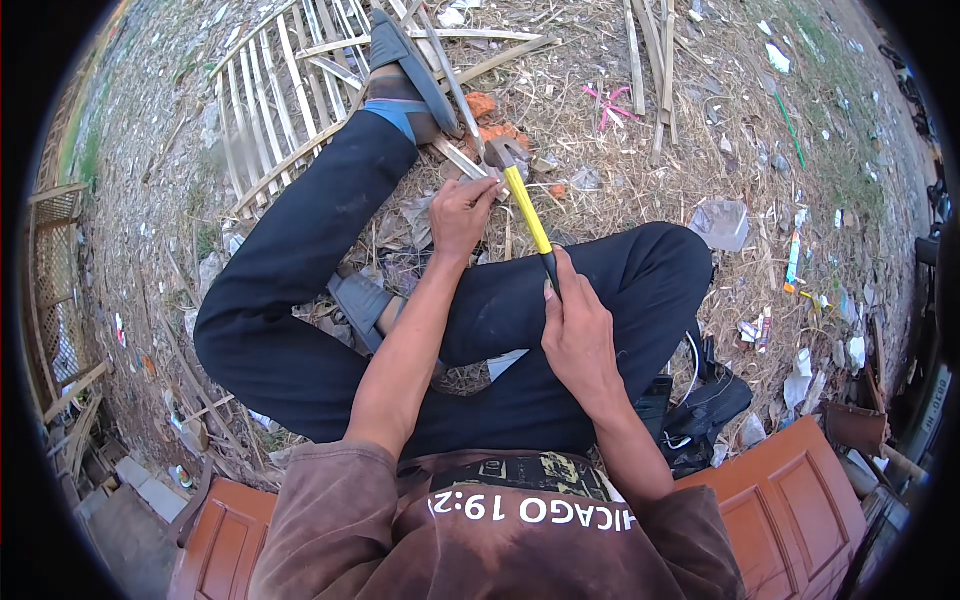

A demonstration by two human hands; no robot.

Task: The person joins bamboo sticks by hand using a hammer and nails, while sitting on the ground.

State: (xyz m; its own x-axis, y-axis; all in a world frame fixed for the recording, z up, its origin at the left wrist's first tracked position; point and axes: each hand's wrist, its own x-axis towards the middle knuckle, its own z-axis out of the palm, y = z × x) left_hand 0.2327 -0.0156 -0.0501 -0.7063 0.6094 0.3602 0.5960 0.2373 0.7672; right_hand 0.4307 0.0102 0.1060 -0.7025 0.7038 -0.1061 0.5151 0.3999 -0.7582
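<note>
My right hand (pixel 580 335) is wrapped round the black grip of a hammer (pixel 526 208) with a yellow handle. The hammer's grey metal head lies at the far end, just beyond my left fingertips. My left hand (pixel 462 218) is closed in a pinch beside the end of a pale wooden strip (pixel 458 157). Whatever sits between its thumb and fingers is too small to make out. My left foot, in a grey sandal (pixel 415 70), rests by the wooden strips at the near side of a slatted frame (pixel 285 90).
Loose wooden sticks (pixel 655 70) lie at the far right of the dry, littered ground. Orange brick pieces (pixel 500 135) sit past the hammer head. A clear plastic container (pixel 720 224) is beyond my right knee, and a black bag (pixel 708 405) lies beside my right hip.
</note>
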